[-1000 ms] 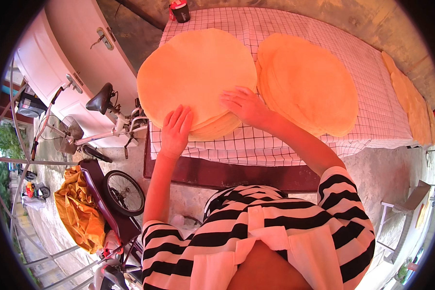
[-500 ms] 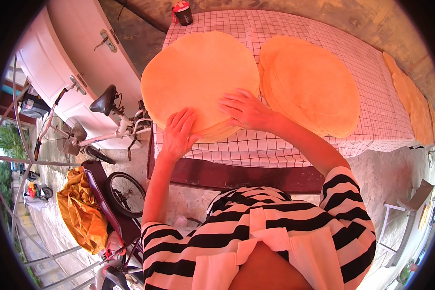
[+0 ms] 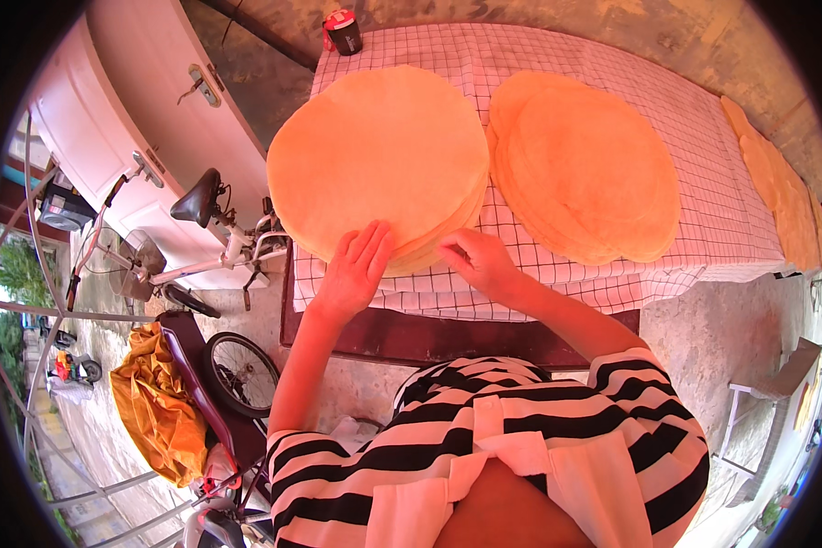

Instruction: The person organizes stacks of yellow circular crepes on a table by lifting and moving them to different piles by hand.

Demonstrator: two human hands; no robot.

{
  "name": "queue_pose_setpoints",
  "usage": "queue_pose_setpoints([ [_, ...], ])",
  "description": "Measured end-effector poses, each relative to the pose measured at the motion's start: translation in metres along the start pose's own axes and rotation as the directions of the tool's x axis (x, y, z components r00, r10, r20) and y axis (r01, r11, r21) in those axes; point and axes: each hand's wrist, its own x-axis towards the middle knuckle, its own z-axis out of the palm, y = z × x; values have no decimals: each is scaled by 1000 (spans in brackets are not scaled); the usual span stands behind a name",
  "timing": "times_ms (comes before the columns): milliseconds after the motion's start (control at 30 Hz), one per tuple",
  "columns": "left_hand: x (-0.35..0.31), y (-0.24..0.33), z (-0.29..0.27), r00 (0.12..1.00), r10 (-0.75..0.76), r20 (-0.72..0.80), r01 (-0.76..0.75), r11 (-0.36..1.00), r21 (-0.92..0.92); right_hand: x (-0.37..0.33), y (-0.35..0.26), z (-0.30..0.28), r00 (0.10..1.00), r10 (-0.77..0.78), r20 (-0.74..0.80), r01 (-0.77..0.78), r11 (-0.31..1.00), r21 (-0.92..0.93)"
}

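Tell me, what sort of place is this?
Maybe a yard or open work space: a bike stands by a white door, greenery shows at the left edge, and stacks of round sheets lie on a cloth.

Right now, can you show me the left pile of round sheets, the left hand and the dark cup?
Left pile [image 3: 378, 151]: head view, on its flat top.
Left hand [image 3: 353, 271]: head view, back of the hand.
Dark cup [image 3: 345, 40]: head view, on its side.

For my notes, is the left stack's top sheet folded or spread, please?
Spread: the round top sheet lies flat, with no fold visible.
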Motion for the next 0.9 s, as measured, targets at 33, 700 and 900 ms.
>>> queue_pose_setpoints([
  [33,1,-2,0,1000,4,1,-4,1000,6,-2,-3,4,983,178,43,-183,966,181],
  [700,42,-7,-29,959,-113,-261,166,968,188,11,-21,48,699,712,70,-406,314,858],
  [900,7,7,23,965,-216,-148,230,969,87,9,-18,48,704,705,87,-435,332,837],
])
